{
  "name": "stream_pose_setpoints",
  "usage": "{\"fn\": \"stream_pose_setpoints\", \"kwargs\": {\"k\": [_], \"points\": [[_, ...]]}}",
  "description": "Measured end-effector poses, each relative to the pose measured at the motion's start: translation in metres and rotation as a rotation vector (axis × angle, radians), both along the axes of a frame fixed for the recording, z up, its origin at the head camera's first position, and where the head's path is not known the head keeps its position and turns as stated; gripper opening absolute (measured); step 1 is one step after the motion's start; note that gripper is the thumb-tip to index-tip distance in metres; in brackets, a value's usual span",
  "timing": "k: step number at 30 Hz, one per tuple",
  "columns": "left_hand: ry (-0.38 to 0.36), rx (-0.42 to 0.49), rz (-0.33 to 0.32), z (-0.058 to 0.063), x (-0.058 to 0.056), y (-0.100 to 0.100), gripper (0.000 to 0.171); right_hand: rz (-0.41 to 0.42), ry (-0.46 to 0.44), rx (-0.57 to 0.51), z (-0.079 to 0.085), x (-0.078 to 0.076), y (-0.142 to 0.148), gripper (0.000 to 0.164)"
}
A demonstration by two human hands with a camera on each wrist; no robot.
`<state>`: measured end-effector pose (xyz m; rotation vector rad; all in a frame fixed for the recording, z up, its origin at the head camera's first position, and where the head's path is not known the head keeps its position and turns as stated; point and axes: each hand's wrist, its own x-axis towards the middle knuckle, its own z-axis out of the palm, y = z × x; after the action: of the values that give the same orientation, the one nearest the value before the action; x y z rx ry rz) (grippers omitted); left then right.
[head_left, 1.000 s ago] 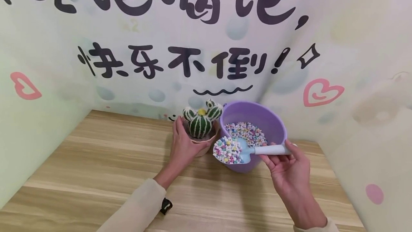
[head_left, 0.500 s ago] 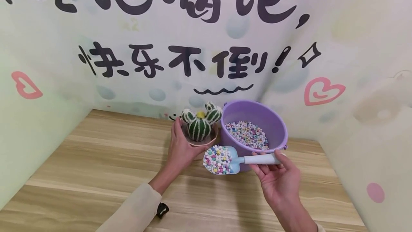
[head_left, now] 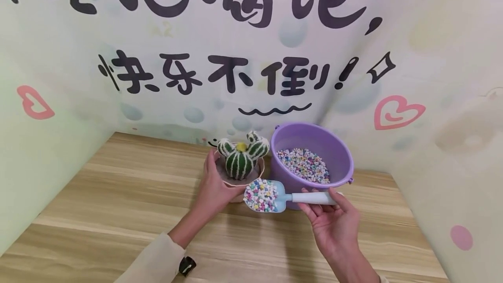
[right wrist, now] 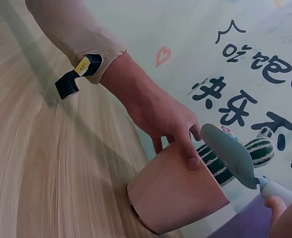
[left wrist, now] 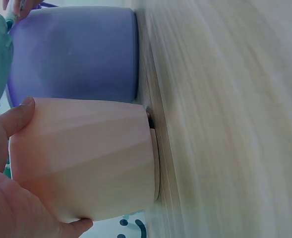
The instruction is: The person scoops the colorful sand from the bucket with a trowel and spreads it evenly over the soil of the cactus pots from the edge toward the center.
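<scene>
A potted cactus (head_left: 239, 166), green with white stripes and a yellow top, stands in a pinkish flowerpot (left wrist: 86, 158). My left hand (head_left: 212, 191) grips the pot at its rim, thumb on the near side and fingers round the far left. With my right hand (head_left: 337, 226) I hold a small shovel by its white handle (head_left: 312, 198). Its light blue blade (head_left: 280, 200) is heaped with colourful pebbles (head_left: 260, 195) and hangs level at the pot's front right rim. In the right wrist view the blade (right wrist: 230, 153) covers part of the cactus.
A purple bucket (head_left: 342, 154) stands just right of the pot, with more of the coloured pebbles (head_left: 304, 165) inside. Behind the wooden table (head_left: 118, 187) rises a printed backdrop (head_left: 177, 112); a pale wall panel (head_left: 440, 178) bounds the right side.
The loaded shovel has moved left and nearer to me, from the bucket's front to the pot's rim. My left hand has shifted the flowerpot slightly left and closer.
</scene>
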<state>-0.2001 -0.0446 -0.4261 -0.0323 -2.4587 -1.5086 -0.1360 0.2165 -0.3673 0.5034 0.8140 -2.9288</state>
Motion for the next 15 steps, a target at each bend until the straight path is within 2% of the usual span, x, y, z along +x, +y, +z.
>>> {"fn": "stream_pose_setpoints", "kwargs": {"k": [8,15], "points": [[0.005,-0.018,-0.019,0.000,0.010,-0.006,0.131,-0.008,-0.001,-0.014,-0.001,0.001,-0.003,0.029],[0.002,-0.051,0.027,-0.001,0.022,-0.002,0.130,-0.003,0.031,-0.020,-0.002,0.002,-0.004,0.024]]}}
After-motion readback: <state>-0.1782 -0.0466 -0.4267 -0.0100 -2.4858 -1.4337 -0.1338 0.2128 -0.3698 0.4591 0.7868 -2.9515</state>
